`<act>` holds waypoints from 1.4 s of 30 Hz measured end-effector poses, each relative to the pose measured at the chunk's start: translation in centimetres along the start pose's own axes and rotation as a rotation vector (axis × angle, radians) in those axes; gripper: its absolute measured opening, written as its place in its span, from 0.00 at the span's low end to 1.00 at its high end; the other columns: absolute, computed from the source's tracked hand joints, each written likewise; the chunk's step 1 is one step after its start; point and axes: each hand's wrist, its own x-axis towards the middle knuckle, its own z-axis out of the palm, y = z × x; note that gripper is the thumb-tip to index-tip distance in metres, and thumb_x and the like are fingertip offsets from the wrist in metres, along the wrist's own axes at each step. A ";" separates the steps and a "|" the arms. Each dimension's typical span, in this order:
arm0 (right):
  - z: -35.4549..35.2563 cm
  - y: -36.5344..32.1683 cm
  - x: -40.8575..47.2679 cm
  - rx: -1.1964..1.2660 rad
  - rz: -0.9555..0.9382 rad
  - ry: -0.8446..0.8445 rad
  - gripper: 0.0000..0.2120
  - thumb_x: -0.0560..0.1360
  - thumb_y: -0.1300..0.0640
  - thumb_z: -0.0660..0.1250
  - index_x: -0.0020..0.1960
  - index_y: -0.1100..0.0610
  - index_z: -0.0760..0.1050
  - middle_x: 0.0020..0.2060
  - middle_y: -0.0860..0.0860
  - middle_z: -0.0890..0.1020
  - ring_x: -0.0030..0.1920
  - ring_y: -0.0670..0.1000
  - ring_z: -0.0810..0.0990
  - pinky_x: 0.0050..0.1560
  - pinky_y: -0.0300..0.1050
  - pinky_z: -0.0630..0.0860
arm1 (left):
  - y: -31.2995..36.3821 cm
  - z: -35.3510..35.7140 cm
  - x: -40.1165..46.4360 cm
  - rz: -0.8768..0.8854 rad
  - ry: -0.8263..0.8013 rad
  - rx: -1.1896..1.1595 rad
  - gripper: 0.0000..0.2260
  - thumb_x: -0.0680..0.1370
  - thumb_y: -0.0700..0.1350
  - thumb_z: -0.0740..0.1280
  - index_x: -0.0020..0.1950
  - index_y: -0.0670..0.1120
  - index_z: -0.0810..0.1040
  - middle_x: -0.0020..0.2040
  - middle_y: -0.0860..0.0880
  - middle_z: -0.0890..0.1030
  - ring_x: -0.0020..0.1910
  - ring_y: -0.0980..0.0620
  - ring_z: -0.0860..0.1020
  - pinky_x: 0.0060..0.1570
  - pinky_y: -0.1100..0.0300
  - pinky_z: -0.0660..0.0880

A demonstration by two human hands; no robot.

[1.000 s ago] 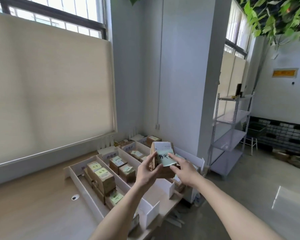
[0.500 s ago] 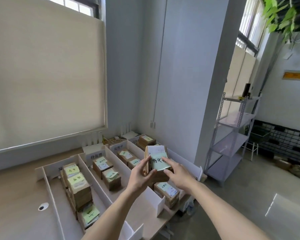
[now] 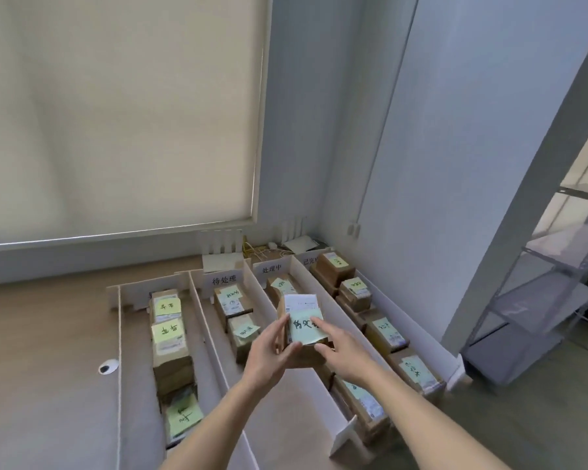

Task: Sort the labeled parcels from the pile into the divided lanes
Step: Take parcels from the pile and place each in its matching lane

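Observation:
A brown cardboard parcel (image 3: 301,320) with a white shipping label and a green handwritten note is held up above the white divided lanes (image 3: 233,354). My left hand (image 3: 269,354) grips its left side, thumb on the front. My right hand (image 3: 340,351) holds its right side, fingers on the note. The parcel hovers over the third lane from the left. Parcels with green or yellow notes lie in all the lanes: a stack in the left lane (image 3: 168,337), two in the second lane (image 3: 233,305), several in the right lane (image 3: 386,332).
The lanes sit on a wooden desk (image 3: 48,351) with a cable hole (image 3: 107,368). White paper signs (image 3: 223,279) mark the far ends of the lanes. A wall and a roller blind stand behind. A grey metal shelf (image 3: 537,300) stands on the right.
The view has tilted down and swung left, so the lanes fill more of the frame. Both hands keep hold of the parcel, now lower over the lanes.

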 end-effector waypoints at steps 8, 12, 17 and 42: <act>8.2 5.9 8.3 0.001 -0.082 -0.269 0.28 0.83 0.54 0.64 0.80 0.43 0.60 0.75 0.46 0.69 0.71 0.47 0.70 0.69 0.43 0.70 | -11.1 1.1 0.5 -0.212 0.065 0.181 0.31 0.76 0.54 0.72 0.77 0.56 0.65 0.70 0.58 0.73 0.67 0.59 0.72 0.64 0.52 0.75; 12.8 10.4 12.3 0.011 -0.115 -0.421 0.29 0.83 0.54 0.64 0.80 0.42 0.59 0.75 0.45 0.70 0.71 0.47 0.71 0.71 0.46 0.70 | -16.3 3.3 0.4 -0.340 0.104 0.189 0.30 0.77 0.53 0.71 0.76 0.60 0.63 0.70 0.59 0.73 0.67 0.61 0.72 0.65 0.55 0.73; 17.5 15.4 16.1 -0.042 -0.153 -0.539 0.29 0.84 0.52 0.61 0.82 0.43 0.55 0.77 0.46 0.66 0.74 0.49 0.66 0.74 0.46 0.65 | -21.7 6.3 0.8 -0.482 0.136 0.203 0.31 0.77 0.51 0.72 0.76 0.61 0.62 0.71 0.59 0.72 0.67 0.60 0.71 0.68 0.55 0.71; 28.0 21.1 27.3 -0.130 -0.314 -0.478 0.29 0.84 0.55 0.61 0.82 0.48 0.55 0.79 0.50 0.63 0.73 0.57 0.69 0.72 0.51 0.69 | -32.6 7.3 7.9 -0.598 0.196 0.141 0.33 0.78 0.41 0.70 0.79 0.53 0.60 0.74 0.54 0.68 0.68 0.58 0.69 0.60 0.75 0.67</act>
